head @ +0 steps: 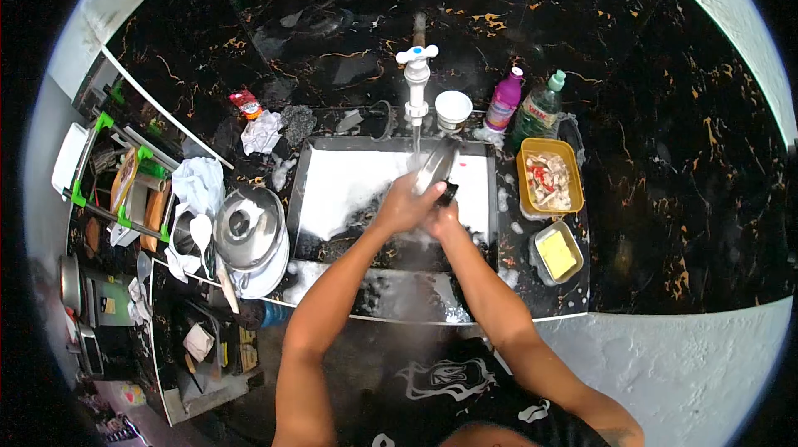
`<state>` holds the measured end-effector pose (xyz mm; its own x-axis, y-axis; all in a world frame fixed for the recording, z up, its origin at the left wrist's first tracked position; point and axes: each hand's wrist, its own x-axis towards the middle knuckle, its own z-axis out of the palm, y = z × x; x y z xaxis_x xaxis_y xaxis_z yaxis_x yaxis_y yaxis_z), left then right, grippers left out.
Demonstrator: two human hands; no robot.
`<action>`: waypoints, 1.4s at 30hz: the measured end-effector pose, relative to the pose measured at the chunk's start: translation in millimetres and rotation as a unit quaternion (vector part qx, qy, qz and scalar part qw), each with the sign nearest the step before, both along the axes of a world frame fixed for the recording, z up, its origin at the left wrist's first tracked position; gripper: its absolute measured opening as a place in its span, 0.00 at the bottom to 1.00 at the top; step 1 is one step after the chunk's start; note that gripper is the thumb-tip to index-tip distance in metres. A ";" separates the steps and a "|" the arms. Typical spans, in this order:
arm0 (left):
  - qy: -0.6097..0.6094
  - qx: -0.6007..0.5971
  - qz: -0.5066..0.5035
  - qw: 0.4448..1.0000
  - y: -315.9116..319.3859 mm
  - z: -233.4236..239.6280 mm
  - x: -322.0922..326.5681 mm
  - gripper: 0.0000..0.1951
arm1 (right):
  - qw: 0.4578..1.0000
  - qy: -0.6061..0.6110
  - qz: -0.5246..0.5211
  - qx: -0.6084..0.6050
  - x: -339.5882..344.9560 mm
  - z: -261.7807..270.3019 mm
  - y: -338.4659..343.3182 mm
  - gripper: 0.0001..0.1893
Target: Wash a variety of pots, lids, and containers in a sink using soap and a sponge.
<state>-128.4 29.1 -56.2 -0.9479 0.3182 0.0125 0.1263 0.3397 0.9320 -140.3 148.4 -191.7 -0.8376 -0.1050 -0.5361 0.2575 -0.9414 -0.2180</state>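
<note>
My left hand (pixel 401 205) and my right hand (pixel 444 215) are together over the sink, both on a shiny metal lid (pixel 438 166) with a black knob (pixel 447 194). The lid is tilted on edge and partly blurred. Water runs from the white faucet (pixel 417 82) just behind it. Below, the dark rectangular sink (pixel 302 197) holds white foam (pixel 336 179). The lower part of my right hand's grip is hidden behind the lid and my left hand.
Left of the sink, another metal lid (pixel 265 229) rests on white plates (pixel 265 278). A white bowl (pixel 453 109), a purple bottle (pixel 504 101) and a green bottle (pixel 539 110) stand behind. To the right are a yellow food container (pixel 525 197) and a sponge in a small tub (pixel 558 253).
</note>
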 end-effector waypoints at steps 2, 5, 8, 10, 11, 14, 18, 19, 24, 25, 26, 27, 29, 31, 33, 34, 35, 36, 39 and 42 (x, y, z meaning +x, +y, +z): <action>0.099 0.006 0.015 0.995 -16.5 0.5 9.1 0.19 | 0.990 -0.006 0.069 -0.122 -15.1 0.7 -10.7 0.25; 0.033 0.036 0.010 0.999 -63.4 0.4 18.3 0.22 | 0.993 -0.042 0.086 0.075 -33.7 8.4 -22.2 0.33; 0.024 0.029 0.069 0.997 -106.2 -6.2 23.6 0.22 | 0.939 -0.004 0.115 0.324 -53.0 29.1 -26.2 0.37; 0.033 0.054 0.102 0.993 -124.2 -17.4 29.5 0.23 | 0.849 0.147 0.054 0.505 -63.0 48.9 -31.1 0.34; 0.044 0.067 0.113 0.990 -128.3 -24.9 31.4 0.23 | 0.781 0.303 0.040 0.544 -67.7 60.5 -34.5 0.31; 0.062 0.082 0.162 0.981 -137.5 -46.4 34.4 0.24 | 0.520 0.384 0.388 0.658 -72.7 94.1 -34.6 0.19; 0.094 0.056 0.222 0.969 -145.4 -55.6 27.0 0.25 | 0.580 0.459 0.385 0.553 -61.7 112.8 -16.6 0.18; 0.093 0.049 0.215 0.971 -143.6 -52.7 22.7 0.25 | 0.613 0.451 0.375 0.530 -56.2 110.4 -7.7 0.19; 0.155 0.007 0.192 0.969 -92.6 -23.4 -12.6 0.20 | 0.771 0.260 0.215 0.540 -30.6 71.2 34.2 0.20; 0.160 0.023 0.179 0.970 -76.3 -18.4 -22.9 0.22 | 0.821 0.222 0.160 0.501 -28.0 63.9 42.1 0.20; 0.167 0.034 0.167 0.971 -62.5 -15.2 -33.4 0.23 | 0.862 0.212 0.109 0.447 -24.5 57.1 49.9 0.21; 0.187 -0.008 0.133 0.973 -53.0 -12.9 -47.4 0.24 | 0.896 0.192 0.083 0.393 -22.0 52.5 59.0 0.25; 0.203 0.018 0.065 0.977 -34.8 -16.0 -72.9 0.25 | 0.934 0.171 0.024 0.313 -17.2 45.5 75.8 0.27; 0.108 0.027 0.079 0.991 -28.8 -26.6 -88.3 0.26 | 0.957 0.191 -0.041 0.213 -10.6 38.2 85.5 0.26; 0.074 0.100 0.133 0.983 -17.1 -38.0 -95.4 0.24 | 0.971 0.189 -0.109 0.094 -1.8 27.9 90.5 0.23; 0.073 0.115 0.142 0.980 -11.8 -42.8 -95.9 0.22 | 0.969 0.217 -0.110 0.044 1.9 20.7 91.4 0.22; 0.114 0.173 0.136 0.969 -8.9 -45.4 -95.6 0.21 | 0.976 0.170 -0.128 0.034 4.6 13.5 93.3 0.21; 0.053 0.287 0.073 0.954 -5.9 -45.7 -94.7 0.20 | 0.973 0.178 -0.125 0.073 5.9 5.0 92.2 0.21; 0.084 0.221 0.116 0.965 -7.4 -30.7 -89.6 0.26 | 0.978 0.206 -0.031 -0.014 1.6 -10.6 94.0 0.22; 0.054 0.054 0.214 0.974 -20.6 1.6 -85.0 0.35 | 0.984 0.099 0.029 0.149 -8.1 -4.3 98.3 0.22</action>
